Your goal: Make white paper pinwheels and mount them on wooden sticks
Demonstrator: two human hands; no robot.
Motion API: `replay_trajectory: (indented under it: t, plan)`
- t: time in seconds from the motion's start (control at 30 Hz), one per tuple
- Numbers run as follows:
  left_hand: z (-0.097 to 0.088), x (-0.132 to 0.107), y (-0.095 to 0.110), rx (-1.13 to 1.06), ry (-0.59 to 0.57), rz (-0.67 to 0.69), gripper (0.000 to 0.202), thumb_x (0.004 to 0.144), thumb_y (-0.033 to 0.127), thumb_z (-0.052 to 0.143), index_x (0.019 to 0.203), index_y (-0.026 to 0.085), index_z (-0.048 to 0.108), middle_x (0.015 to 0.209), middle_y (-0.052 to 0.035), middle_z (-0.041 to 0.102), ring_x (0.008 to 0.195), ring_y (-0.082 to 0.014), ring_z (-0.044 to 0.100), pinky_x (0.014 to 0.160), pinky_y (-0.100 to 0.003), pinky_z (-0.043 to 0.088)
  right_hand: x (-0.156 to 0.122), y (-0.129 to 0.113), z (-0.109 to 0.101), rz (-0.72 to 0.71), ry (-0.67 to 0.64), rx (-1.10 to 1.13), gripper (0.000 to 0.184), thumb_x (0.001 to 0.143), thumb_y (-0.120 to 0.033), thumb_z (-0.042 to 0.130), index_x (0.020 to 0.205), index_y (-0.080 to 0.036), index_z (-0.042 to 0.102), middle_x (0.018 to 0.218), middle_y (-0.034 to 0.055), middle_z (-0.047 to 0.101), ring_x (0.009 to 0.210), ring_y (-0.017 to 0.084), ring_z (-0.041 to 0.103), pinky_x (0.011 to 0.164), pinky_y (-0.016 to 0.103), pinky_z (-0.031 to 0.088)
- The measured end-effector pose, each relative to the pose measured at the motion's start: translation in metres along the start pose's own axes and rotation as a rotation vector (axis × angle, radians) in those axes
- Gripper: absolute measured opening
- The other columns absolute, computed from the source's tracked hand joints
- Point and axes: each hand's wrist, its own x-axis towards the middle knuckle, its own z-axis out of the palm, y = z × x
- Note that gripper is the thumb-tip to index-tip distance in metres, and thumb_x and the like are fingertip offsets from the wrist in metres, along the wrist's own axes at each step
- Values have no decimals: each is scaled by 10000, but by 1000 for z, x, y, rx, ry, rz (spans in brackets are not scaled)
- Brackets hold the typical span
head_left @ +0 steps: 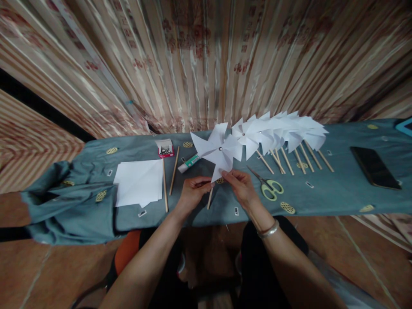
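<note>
A white paper pinwheel point(214, 148) with a round metal pin at its centre is held just above the table by both my hands. My left hand point(195, 193) pinches at the tip of its lowest blade, where the wooden stick point(210, 199) comes out below. On the other side of that blade, my right hand point(240, 187) has thumb and fingers closed on the paper edge. Partly under the pinwheel lies a glue stick point(189, 163) with a green label. Scissors point(271, 189) with light green handles rest right of my right hand.
Several pinwheels point(283, 131) overlap in a row at the back right. Stacked white paper point(138, 182) lies left, beside two loose wooden sticks point(165, 186) and a small open box of metal pins point(166, 150). A black phone point(375, 167) sits far right on the green cloth point(334, 195).
</note>
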Motion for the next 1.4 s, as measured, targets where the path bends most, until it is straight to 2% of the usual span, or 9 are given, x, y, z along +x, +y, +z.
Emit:
replay_trajectory:
  t: [0.27,0.5,0.63,0.77,1.03,1.23,1.4]
  plan:
    - [3,-1,-2,-21,-48,11,248,503,323,852,644,142,760,542,12,630,523,-92,494,553,-225,386,0,3,3,5,-8,-106,231,647,-409,795,584,-198,725,622,-6,694,589,124,571,618,282,466]
    - [6,1,-4,-84,-47,-6,295,480,284,847,733,147,786,584,-7,674,524,-101,507,563,-244,414,0,7,3,-107,45,-342,387,705,-480,740,501,-188,590,520,-23,582,524,110,494,534,258,397]
    - [7,2,-4,-76,-29,-7,307,476,293,849,734,141,784,503,19,615,489,-87,473,542,-239,400,-3,4,4,-127,37,-391,364,727,-491,713,560,-183,617,565,-14,599,555,118,505,552,258,394]
    - [8,1,-2,-64,-29,24,280,512,316,833,726,143,781,504,23,602,491,-84,456,530,-234,382,-6,0,6,-127,34,-430,344,734,-473,705,563,-185,627,591,-3,618,582,133,535,580,268,408]
    - [10,0,-3,-98,-25,47,253,529,314,800,724,154,784,507,11,616,480,-91,448,524,-245,378,-10,1,1,-125,19,-365,311,726,-451,712,563,-199,635,770,46,715,727,190,634,700,310,470]
    - [10,-1,-6,-88,-16,29,266,513,321,811,708,144,777,544,-4,636,483,-93,454,527,-251,379,-8,-5,-4,-118,7,-309,295,727,-480,711,632,-201,693,726,28,718,714,193,633,716,314,475]
    - [8,-4,-5,-96,7,30,276,508,335,815,702,143,774,531,-6,631,475,-92,451,520,-251,372,-12,-2,2,-80,-20,-268,312,704,-509,731,705,-197,722,716,28,724,700,192,636,705,309,488]
